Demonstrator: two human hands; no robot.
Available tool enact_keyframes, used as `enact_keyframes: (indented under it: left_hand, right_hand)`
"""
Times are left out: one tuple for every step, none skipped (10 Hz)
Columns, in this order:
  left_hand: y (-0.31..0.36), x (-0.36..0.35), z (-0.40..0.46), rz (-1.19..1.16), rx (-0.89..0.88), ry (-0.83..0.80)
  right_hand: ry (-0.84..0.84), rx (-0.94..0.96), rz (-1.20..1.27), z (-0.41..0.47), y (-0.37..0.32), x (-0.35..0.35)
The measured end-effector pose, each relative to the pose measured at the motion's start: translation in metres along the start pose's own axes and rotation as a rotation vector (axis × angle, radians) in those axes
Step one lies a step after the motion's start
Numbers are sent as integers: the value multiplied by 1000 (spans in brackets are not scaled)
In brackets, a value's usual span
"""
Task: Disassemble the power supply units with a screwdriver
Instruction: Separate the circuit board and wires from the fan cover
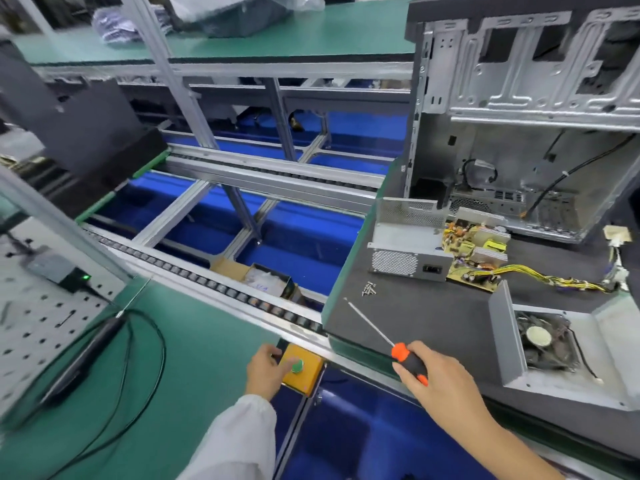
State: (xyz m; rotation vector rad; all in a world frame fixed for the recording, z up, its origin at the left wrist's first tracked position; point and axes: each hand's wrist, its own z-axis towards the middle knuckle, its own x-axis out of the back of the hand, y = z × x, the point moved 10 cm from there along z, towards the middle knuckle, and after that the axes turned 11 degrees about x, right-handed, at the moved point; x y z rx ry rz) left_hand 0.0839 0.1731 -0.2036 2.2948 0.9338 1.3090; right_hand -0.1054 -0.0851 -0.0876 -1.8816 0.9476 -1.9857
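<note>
While gripped (perhaps loosely), screwdriver point(398, 348).

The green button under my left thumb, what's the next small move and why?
Probably press the green button: the left hand already rests on its yellow box, and the power supply case, circuit board, fan cover and screws lie apart. The right hand holds the screwdriver idle.

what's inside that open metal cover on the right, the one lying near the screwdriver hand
Inside the open metal cover sits a black cooling fan with a pale round hub, and a thin wire runs from it toward the cover's near edge. The cover floor beneath the fan is hidden.
</note>
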Motion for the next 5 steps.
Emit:
enact_keyframes:
  left_hand:
    - [-5,-1,3,102,-6,-63]
    - [-13,0,5,116,-3,-97]
    - [-19,-1,3,105,8,-149]
    - [-19,-4,-5,33,-36,-185]
    - [-20,-1,-12,-128,-89,-193]
  right_hand:
    - [-29,21,-4,6,-24,-12]
    - [-52,42,-18,7,-51,-28]
    - [-101,109,-18,16,-89,-54]
    - [-206,245,12,41,-144,-99]
    - [-345,333,-61,78,-195,-159]
